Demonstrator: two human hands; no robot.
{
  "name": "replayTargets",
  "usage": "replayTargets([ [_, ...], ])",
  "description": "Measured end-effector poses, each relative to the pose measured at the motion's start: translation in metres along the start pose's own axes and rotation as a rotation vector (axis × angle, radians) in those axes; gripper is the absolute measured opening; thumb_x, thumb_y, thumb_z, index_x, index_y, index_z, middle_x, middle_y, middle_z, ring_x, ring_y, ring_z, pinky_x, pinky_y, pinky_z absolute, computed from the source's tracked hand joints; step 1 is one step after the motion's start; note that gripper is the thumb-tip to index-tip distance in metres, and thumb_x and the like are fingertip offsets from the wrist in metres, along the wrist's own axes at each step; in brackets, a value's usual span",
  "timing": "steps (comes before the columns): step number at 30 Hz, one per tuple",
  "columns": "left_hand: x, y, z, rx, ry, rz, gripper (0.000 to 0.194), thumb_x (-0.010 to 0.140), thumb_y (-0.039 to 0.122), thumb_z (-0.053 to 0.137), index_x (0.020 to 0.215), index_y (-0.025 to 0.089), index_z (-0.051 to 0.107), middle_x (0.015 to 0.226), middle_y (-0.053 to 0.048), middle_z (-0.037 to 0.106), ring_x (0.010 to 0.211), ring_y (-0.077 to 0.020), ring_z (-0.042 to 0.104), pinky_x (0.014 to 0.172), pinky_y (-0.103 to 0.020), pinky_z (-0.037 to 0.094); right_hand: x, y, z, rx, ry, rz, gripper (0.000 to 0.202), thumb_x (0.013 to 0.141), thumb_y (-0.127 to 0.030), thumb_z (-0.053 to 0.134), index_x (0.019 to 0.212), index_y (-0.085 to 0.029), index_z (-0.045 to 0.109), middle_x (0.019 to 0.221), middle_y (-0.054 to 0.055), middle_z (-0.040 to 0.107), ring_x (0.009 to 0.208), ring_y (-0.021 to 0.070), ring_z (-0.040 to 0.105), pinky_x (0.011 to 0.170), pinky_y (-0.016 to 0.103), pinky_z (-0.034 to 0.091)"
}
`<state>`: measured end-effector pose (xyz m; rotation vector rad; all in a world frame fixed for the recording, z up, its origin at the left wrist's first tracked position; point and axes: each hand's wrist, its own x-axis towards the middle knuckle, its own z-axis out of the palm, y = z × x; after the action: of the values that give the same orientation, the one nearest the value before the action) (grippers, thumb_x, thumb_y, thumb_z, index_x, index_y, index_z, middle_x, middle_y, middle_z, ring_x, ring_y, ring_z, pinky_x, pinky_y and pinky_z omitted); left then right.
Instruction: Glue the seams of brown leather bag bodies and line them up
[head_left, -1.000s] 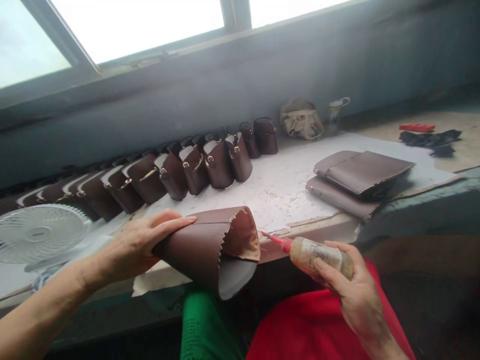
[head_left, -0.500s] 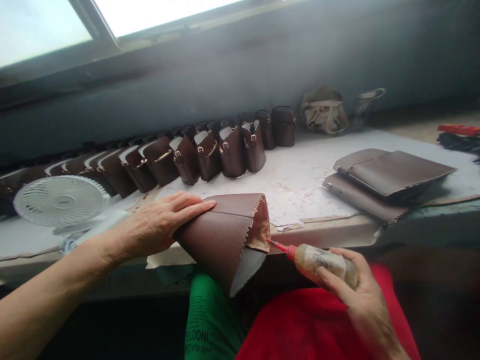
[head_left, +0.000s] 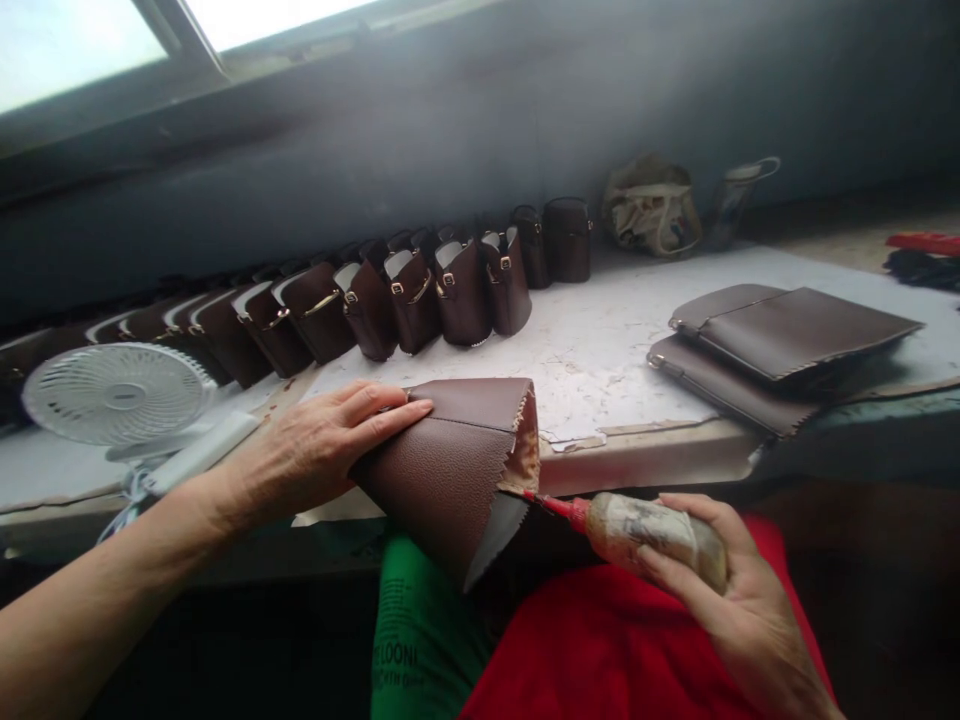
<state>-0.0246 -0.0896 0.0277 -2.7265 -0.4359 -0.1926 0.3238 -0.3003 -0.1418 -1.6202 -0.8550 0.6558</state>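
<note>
A brown leather bag body [head_left: 442,460] lies on its side at the table's front edge, its zigzag-cut open end turned to the right. My left hand [head_left: 330,430] grips its far left part from above, fingers on top and thumb out of sight. In my right hand [head_left: 735,590] is a glue bottle [head_left: 652,535], held tilted with its red nozzle pointing left. The nozzle tip is at the inner rim of the bag's opening, where a tan inside face and a grey flap [head_left: 499,530] show.
Several brown bags [head_left: 465,290] stand in rows along the back of the white-covered table [head_left: 600,350]. A white fan [head_left: 120,395] is at left. Flat bag pieces [head_left: 795,330] are stacked at right. Behind are a cloth bag [head_left: 652,210] and a clear bottle [head_left: 735,205].
The glue bottle's tip has moved slightly left and down along the bag's rim. My left hand keeps its hold on the bag, and the view has shifted a little.
</note>
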Motion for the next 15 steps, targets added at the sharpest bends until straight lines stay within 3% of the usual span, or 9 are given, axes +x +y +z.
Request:
replayTargets([
  [2, -0.002, -0.001, 0.001, -0.007, -0.006, 0.01, 0.084, 0.086, -0.006, 0.052, 0.164, 0.025, 0.043, 0.139, -0.014, 0.067, 0.121, -0.0286, 0.068, 0.101, -0.04, 0.062, 0.004, 0.002, -0.001, -0.012, 0.008, -0.006, 0.053, 0.075, -0.06, 0.086, 0.113, -0.026, 0.072, 0.102, 0.005, 0.081, 0.084, 0.0252, 0.077, 0.071, 0.029, 0.062],
  [8, -0.01, -0.001, 0.005, -0.02, 0.002, 0.042, 0.087, 0.089, -0.006, 0.051, 0.168, 0.026, 0.037, 0.139, -0.013, 0.067, 0.125, -0.0283, 0.067, 0.106, -0.041, 0.061, 0.008, 0.008, -0.007, -0.013, -0.104, -0.073, 0.045, 0.083, -0.054, 0.085, 0.116, -0.027, 0.072, 0.101, 0.002, 0.078, 0.081, 0.0224, 0.075, 0.071, 0.028, 0.062],
  [12, -0.011, 0.0, 0.004, 0.01, -0.003, 0.052, 0.085, 0.09, -0.006, 0.05, 0.168, 0.026, 0.037, 0.134, -0.011, 0.07, 0.119, -0.0267, 0.069, 0.104, -0.04, 0.063, 0.011, 0.005, -0.005, -0.042, -0.002, -0.246, 0.04, 0.083, -0.049, 0.087, 0.114, -0.028, 0.072, 0.113, 0.005, 0.075, 0.094, 0.0254, 0.074, 0.079, 0.032, 0.062],
  [15, -0.012, -0.001, 0.003, -0.007, 0.005, 0.051, 0.087, 0.089, -0.006, 0.051, 0.168, 0.028, 0.038, 0.135, -0.011, 0.071, 0.119, -0.0269, 0.07, 0.103, -0.04, 0.063, 0.014, 0.002, -0.003, -0.049, 0.069, -0.294, 0.04, 0.084, -0.049, 0.087, 0.116, -0.029, 0.072, 0.116, 0.005, 0.073, 0.098, 0.0256, 0.073, 0.084, 0.033, 0.062],
])
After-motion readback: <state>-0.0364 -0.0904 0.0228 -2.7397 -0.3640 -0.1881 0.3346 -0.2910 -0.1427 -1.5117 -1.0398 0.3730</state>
